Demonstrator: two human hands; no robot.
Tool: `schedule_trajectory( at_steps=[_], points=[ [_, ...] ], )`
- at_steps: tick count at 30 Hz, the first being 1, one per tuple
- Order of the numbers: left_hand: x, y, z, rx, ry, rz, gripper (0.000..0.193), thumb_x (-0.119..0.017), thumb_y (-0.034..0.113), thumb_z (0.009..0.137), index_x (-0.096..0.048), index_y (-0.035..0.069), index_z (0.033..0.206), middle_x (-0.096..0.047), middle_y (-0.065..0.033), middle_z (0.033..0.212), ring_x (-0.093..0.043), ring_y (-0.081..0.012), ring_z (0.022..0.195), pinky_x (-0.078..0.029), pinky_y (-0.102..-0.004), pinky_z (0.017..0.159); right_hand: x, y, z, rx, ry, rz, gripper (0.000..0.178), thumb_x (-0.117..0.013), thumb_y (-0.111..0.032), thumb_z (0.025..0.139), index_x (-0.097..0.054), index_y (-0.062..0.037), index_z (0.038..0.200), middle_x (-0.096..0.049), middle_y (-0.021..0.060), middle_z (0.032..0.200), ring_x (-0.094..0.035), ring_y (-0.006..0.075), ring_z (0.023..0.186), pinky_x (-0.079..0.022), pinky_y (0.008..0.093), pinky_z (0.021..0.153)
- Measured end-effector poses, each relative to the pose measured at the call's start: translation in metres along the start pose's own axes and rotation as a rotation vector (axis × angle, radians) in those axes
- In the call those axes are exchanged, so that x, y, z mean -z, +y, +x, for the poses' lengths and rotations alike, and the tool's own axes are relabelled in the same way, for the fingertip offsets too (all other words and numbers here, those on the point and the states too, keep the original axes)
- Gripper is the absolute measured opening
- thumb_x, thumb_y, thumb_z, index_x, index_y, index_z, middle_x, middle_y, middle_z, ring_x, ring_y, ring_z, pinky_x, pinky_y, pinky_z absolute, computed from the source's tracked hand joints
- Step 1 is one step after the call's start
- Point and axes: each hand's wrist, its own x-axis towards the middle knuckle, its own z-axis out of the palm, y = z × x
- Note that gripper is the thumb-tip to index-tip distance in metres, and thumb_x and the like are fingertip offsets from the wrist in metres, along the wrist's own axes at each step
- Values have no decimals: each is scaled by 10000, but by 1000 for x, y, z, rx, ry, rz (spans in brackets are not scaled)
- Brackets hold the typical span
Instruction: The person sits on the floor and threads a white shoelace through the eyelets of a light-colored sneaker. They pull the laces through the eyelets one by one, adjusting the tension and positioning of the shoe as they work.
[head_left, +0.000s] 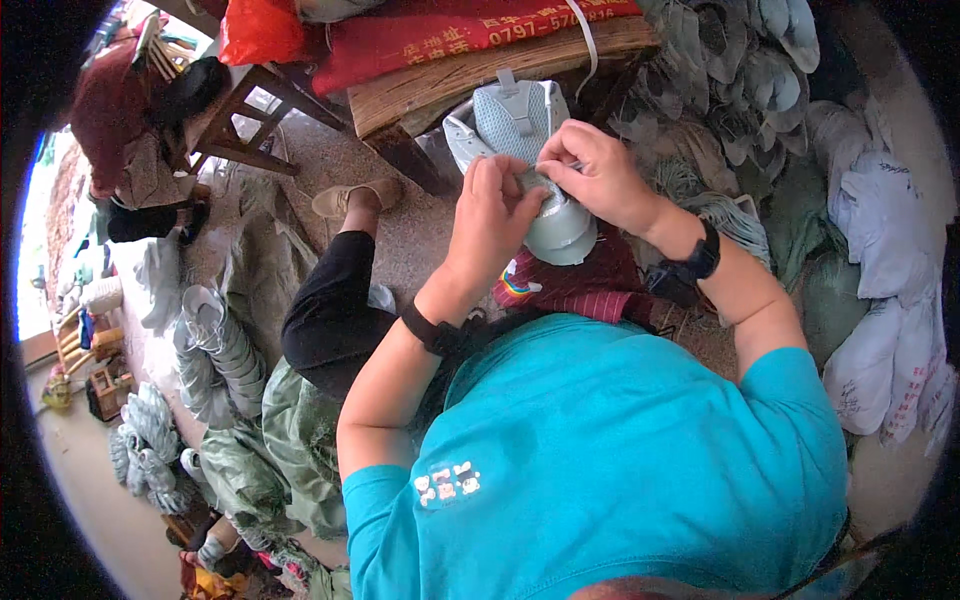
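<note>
In front of my chest is a pale grey-green shoe upper [560, 232], its rounded toe end toward me. Its light blue mesh tongue [508, 118] and pull tab point away, toward a wooden bench. My left hand [492, 208] is closed on the left side of the upper, thumb over its top edge. Above the toe part, my right hand [598, 172] pinches thumb against forefinger, close to the left fingertips. A small bit shows at that pinch, too small to name. A dark red striped cloth [590, 280] lies under the shoe upper, across my lap.
The wooden bench [500, 75] ahead carries a red printed bag [470, 40]. Many grey shoe pieces [740, 70] are heaped at the far right, above white sacks [885, 230]. Stacked shoes [215, 345] and green sacks [300, 430] stand on the left. Another person [125, 120] sits far left.
</note>
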Motion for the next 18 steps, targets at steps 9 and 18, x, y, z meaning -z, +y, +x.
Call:
schedule_trajectory(
  at_steps=[9,18],
  points=[
    [8,2,1,-84,88,65,197,-693,86,812,-596,34,976,-508,-108,825,-540,-262,716,-465,-380,629,2,-1,11,42,-83,-23,106,-659,-104,861,-626,-6,884,-569,109,811,-574,212,725,-463,318,652],
    [56,-39,-3,-325,75,615,216,-578,64,749,-575,61,965,-524,-129,927,-526,-329,889,-461,-404,725,15,-5,8,-83,-162,65,148,-636,-127,896,-585,1,951,-540,29,804,-511,103,729,-442,270,663]
  ],
)
